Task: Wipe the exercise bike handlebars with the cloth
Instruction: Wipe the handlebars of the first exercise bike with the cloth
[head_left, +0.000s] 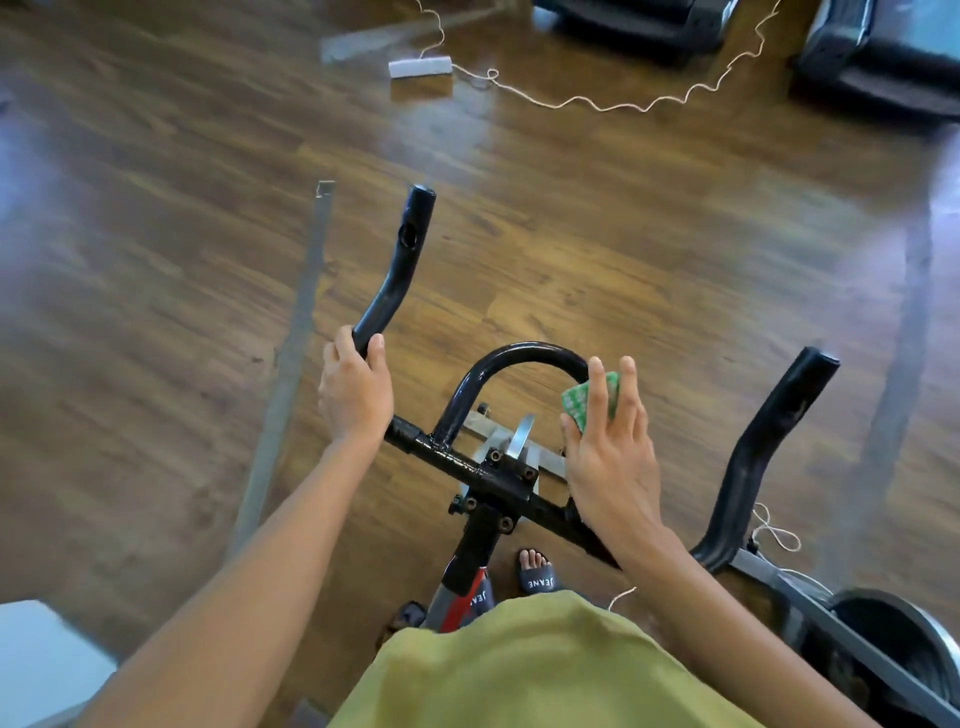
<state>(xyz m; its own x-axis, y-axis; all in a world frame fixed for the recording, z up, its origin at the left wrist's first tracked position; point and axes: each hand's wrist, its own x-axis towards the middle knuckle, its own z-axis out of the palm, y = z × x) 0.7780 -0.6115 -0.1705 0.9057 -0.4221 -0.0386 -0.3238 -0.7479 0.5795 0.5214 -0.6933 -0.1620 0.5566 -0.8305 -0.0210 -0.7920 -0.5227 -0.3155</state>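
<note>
Handlebars (441, 451) of black tubing fill the middle of the head view, and their bolted centre clamp (501, 475) serves as the landmark. Left of the clamp, the left hand (356, 395) wraps around the bar where it bends up into the left horn (400, 260), fingers curled over the tube and thumb on its near side. The horn rises away from the clamp to an open end with a hole in its side.

Beyond the clamp, a curved loop (524, 353) arches up from the crossbar. Right of the clamp, the right hand (613, 457) holds a green-and-white patterned cloth (574, 405) against the loop's right-hand end. The fingers lie long over the cloth while the thumb pinches its lower left edge. Further right of the clamp stands the right horn (769, 431), untouched.

Below the clamp, nearer the person, a toe in a dark sandal (540, 579) shows beside the bike's stem, with an olive-green garment (519, 665) closer still. Well beyond the clamp, on the brown wooden floor (156, 260), a white power strip (421, 67) lies with a pale cord (597, 106) winding off to the right. Left of the clamp, a grey metal strip (301, 332) lies along the floor.
</note>
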